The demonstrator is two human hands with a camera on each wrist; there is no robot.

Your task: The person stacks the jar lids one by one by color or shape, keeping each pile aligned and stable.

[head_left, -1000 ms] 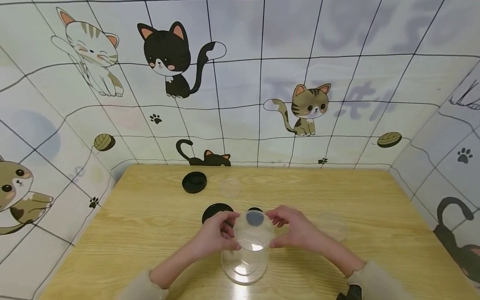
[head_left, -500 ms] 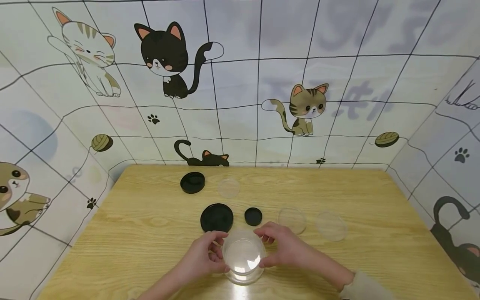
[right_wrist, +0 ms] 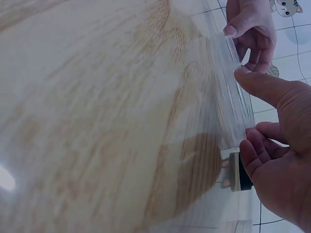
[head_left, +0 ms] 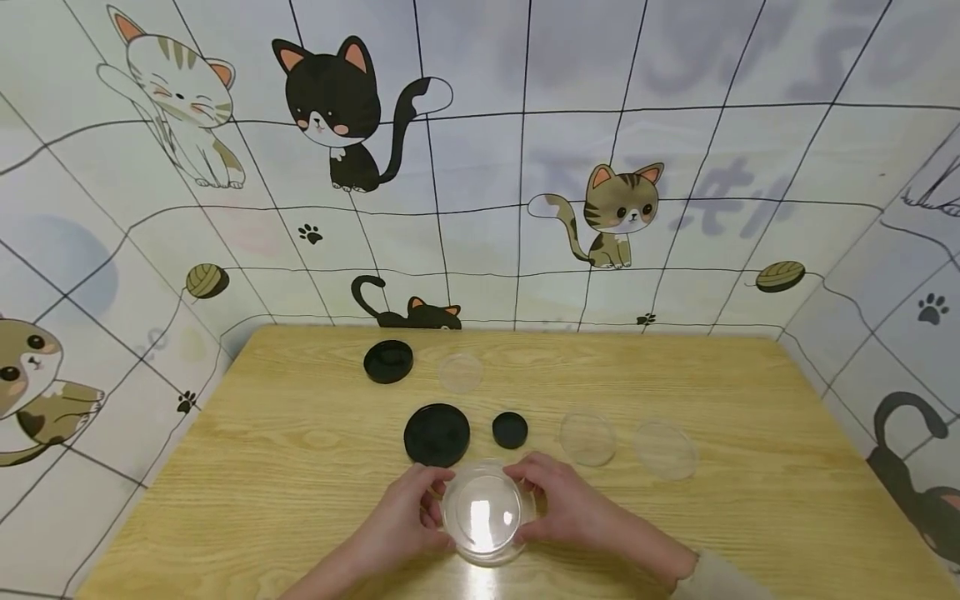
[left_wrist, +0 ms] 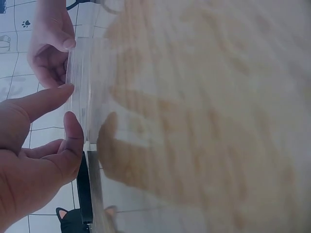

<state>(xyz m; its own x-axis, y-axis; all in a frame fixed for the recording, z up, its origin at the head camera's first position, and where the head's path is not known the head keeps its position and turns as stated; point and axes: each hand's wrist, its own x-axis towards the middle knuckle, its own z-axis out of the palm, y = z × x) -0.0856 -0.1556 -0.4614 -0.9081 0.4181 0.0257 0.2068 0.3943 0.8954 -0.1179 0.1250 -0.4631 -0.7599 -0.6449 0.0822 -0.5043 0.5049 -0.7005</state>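
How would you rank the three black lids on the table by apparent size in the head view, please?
1. The black lid just beyond the left hand looks largest.
2. The far black lid; its distance may shrink it.
3. The small black lid is plainly smallest.

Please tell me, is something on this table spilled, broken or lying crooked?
Nothing stands out. Both hands, left hand and right hand, hold the clear round dish level on the wooden table. The black lids and clear lids lie flat, apart, with no visible spill or crack.
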